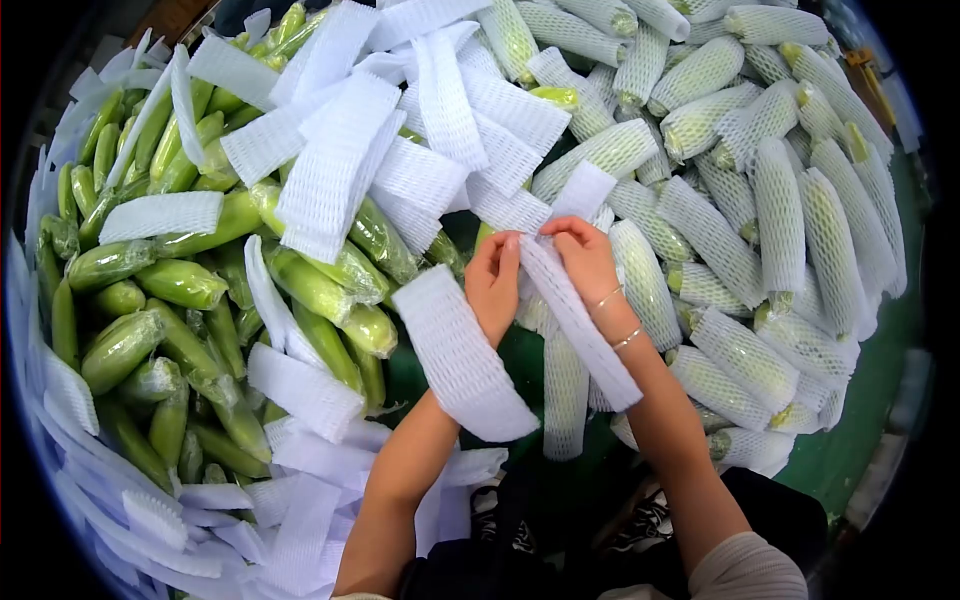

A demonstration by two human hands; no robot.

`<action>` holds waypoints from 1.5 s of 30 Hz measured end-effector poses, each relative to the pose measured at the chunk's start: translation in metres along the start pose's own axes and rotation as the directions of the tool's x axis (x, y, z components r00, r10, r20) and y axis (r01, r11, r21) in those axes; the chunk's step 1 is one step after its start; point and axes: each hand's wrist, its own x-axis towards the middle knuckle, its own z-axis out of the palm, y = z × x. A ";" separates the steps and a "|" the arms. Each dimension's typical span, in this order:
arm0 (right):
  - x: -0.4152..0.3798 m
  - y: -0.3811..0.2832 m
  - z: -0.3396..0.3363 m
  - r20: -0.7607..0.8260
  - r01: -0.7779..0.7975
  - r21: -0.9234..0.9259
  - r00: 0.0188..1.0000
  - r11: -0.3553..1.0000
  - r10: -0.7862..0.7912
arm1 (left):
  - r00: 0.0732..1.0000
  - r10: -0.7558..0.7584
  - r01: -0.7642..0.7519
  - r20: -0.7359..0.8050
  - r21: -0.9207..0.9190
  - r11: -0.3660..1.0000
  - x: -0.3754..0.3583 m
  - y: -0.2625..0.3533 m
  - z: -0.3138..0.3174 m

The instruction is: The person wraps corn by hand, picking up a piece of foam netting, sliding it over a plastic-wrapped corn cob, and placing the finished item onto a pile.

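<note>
My left hand (pixel 493 287) and my right hand (pixel 585 262) are close together in the middle of the view. Both pinch the upper end of a flat white foam net sleeve (pixel 580 325), which slants down to the right along my right wrist. A second foam net sleeve (pixel 465 355) lies across my left wrist and hides part of it. Just beyond my fingers, another white sleeve piece (pixel 583 190) stands out from the pile. Below my hands, a green vegetable in a foam net (pixel 565 395) lies on the green surface.
Long green vegetables in clear film (pixel 180 283) are heaped on the left, with loose foam sleeves (pixel 340 150) on top. To the right, vegetables in foam nets (pixel 715 240) are piled up. More flat sleeves (pixel 300 520) lie at the lower left. A green surface (pixel 850 440) shows at the right.
</note>
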 end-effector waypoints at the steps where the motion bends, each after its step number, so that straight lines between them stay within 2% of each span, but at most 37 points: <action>1: -0.001 0.002 -0.004 -0.068 -0.072 0.080 0.995 0.994 0.077 | 0.997 0.000 0.013 0.078 -0.172 0.985 -0.005 0.006 0.000; 2: -0.003 0.003 -0.007 -0.126 -0.137 0.161 0.979 0.977 0.158 | 0.989 0.014 0.038 0.150 -0.340 0.940 -0.010 0.009 0.001; 3: -0.010 0.005 -0.008 -0.113 -0.217 0.261 0.961 0.941 0.253 | 0.969 0.040 0.059 0.246 -0.381 0.923 -0.014 0.010 -0.007; 4: -0.022 -0.007 -0.003 -0.114 -0.218 0.256 0.961 0.942 0.253 | 0.969 0.039 0.060 0.245 -0.385 0.921 -0.022 0.017 -0.010; 6: -0.051 -0.048 0.023 -0.126 -0.124 0.258 0.979 0.958 0.161 | 0.969 0.062 0.027 0.239 -0.350 0.936 -0.039 0.034 -0.017; 8: -0.071 -0.055 0.042 -0.082 0.086 -0.035 0.993 0.996 -0.089 | 0.969 0.031 0.026 0.245 -0.227 0.974 -0.047 0.034 -0.043; 10: -0.081 -0.061 0.048 0.082 0.301 -0.137 0.953 0.944 -0.292 | 0.960 0.137 -0.134 0.246 -0.026 0.991 -0.052 0.041 -0.069; 11: -0.081 -0.063 0.048 0.236 0.313 -0.129 0.931 0.941 -0.277 | 0.969 0.105 -0.094 0.222 -0.061 0.994 -0.058 0.041 -0.079; 13: -0.077 -0.056 0.051 0.276 0.302 -0.115 0.925 0.946 -0.262 | 0.993 -0.022 0.036 0.119 -0.119 0.992 -0.065 0.052 -0.087; 14: -0.073 -0.055 0.053 0.317 0.299 -0.110 0.914 0.948 -0.252 | 0.998 -0.033 0.040 0.059 -0.125 0.991 -0.061 0.051 -0.092; 15: -0.066 -0.057 0.053 0.321 0.097 -0.122 0.946 0.988 -0.053 | 0.984 -0.177 0.173 0.015 -0.293 0.940 -0.048 0.034 -0.106; 16: -0.053 -0.057 0.057 0.322 0.097 -0.119 0.945 0.988 -0.054 | 0.946 -0.324 0.287 -0.001 -0.459 0.841 -0.031 0.038 -0.107; 17: -0.038 -0.054 0.066 0.258 -0.144 0.473 0.966 0.869 0.020 | 0.976 -0.215 0.150 -0.037 -0.603 0.784 -0.021 0.039 -0.094; 18: -0.027 -0.050 0.071 0.243 -0.270 0.884 0.963 0.383 0.117 | 0.990 -0.110 0.011 -0.090 -0.725 0.688 -0.009 0.057 -0.066; 19: -0.020 -0.042 0.074 0.237 -0.263 0.885 0.965 0.385 0.115 | 0.983 -0.157 0.036 -0.096 -0.736 0.676 0.007 0.053 -0.052; 20: -0.012 -0.030 0.079 0.291 -0.336 0.909 0.935 0.246 0.204 | 0.974 -0.201 0.058 -0.103 -0.746 0.663 0.024 0.045 -0.043; 21: -0.007 -0.017 0.082 0.353 -0.393 0.914 0.891 0.096 0.285 | 0.960 -0.226 0.090 -0.164 -0.586 0.805 0.039 0.033 -0.040; 22: -0.001 0.000 0.076 0.386 -0.428 0.899 0.876 0.096 0.290 | 0.944 -0.236 0.128 -0.231 -0.402 0.907 0.051 0.015 -0.038; 23: -0.004 0.000 0.074 0.292 -0.402 0.819 0.906 0.410 0.306 | 0.944 0.124 -0.095 -0.307 0.108 0.990 0.058 -0.009 -0.036; 24: -0.009 0.000 0.073 0.197 -0.347 0.648 0.936 0.678 0.291 | 0.943 0.125 -0.098 -0.308 0.104 0.990 0.064 -0.028 -0.037; 25: -0.009 0.002 0.074 0.196 -0.349 0.648 0.935 0.677 0.294 | 0.903 0.336 -0.212 -0.268 0.403 0.890 0.066 -0.041 -0.039; 26: -0.010 0.005 0.076 -0.089 -0.294 0.295 0.939 0.909 0.333 | 0.842 0.515 -0.296 -0.162 0.660 0.691 0.067 -0.054 -0.040; 27: -0.011 0.009 0.077 -0.357 -0.295 -0.128 0.904 0.947 0.234 | 0.846 0.511 -0.295 -0.156 0.661 0.690 0.062 -0.051 -0.040; 28: -0.011 0.028 0.081 -0.360 -0.297 -0.123 0.903 0.947 0.236 | 0.875 0.482 -0.329 0.052 0.794 0.512 0.055 -0.041 -0.041; 30: -0.013 0.076 0.091 -0.364 0.055 -0.275 0.918 0.960 -0.157 | 0.874 0.278 -0.438 0.399 0.894 0.093 0.045 -0.023 -0.043; 31: -0.021 0.052 0.087 -0.186 0.248 -0.292 0.933 0.924 -0.309 | 0.835 0.303 -0.512 0.460 0.851 0.118 0.050 -0.032 -0.047; 32: -0.024 0.047 0.084 -0.181 0.252 -0.290 0.933 0.923 -0.311 | 0.836 0.305 -0.508 0.456 0.854 0.116 0.054 -0.044 -0.053; 34: -0.024 0.043 0.079 -0.152 0.173 -0.553 0.941 0.815 -0.303 | 0.862 0.020 -0.396 0.506 0.649 0.649 0.068 -0.071 -0.066; 35: -0.040 -0.003 0.075 -0.289 -0.061 -0.176 0.957 0.983 0.008 | 0.469 0.378 -0.879 0.798 0.463 0.113 0.043 -0.004 -0.052; 36: -0.056 -0.036 0.065 -0.241 -0.065 -0.208 0.970 0.976 0.013 | 0.720 0.296 -0.686 0.628 0.707 0.170 0.013 -0.001 -0.053; 38: -0.092 -0.082 0.049 -0.161 -0.001 -0.211 0.986 0.977 -0.034 | 0.794 0.182 -0.589 0.581 0.658 0.470 -0.040 0.047 -0.049; 39: -0.110 -0.101 0.042 -0.129 0.068 -0.186 0.987 0.980 -0.093 | 0.832 0.079 -0.450 0.549 0.585 0.675 -0.064 0.066 -0.052; 40: -0.122 -0.123 0.031 0.004 -0.058 -0.272 0.998 0.961 0.061 | 0.861 -0.071 -0.202 0.504 0.467 0.861 -0.085 0.081 -0.057; 41: -0.124 -0.124 0.026 0.057 0.002 -0.274 0.998 0.962 0.014 | 0.864 -0.242 0.125 0.442 0.277 0.953 -0.101 0.086 -0.061; 42: -0.123 -0.124 0.023 0.114 0.064 -0.272 0.993 0.960 -0.034 | 0.830 -0.408 0.424 0.381 0.044 0.905 -0.109 0.082 -0.065; 43: -0.114 -0.120 0.024 0.115 0.057 -0.274 0.993 0.960 -0.027 | 0.783 -0.527 0.599 0.330 -0.174 0.781 -0.107 0.079 -0.067; 45: -0.078 -0.103 0.037 0.044 -0.104 -0.065 0.993 0.992 0.107 | 0.717 -0.653 0.680 0.243 -0.448 0.580 -0.091 0.062 -0.065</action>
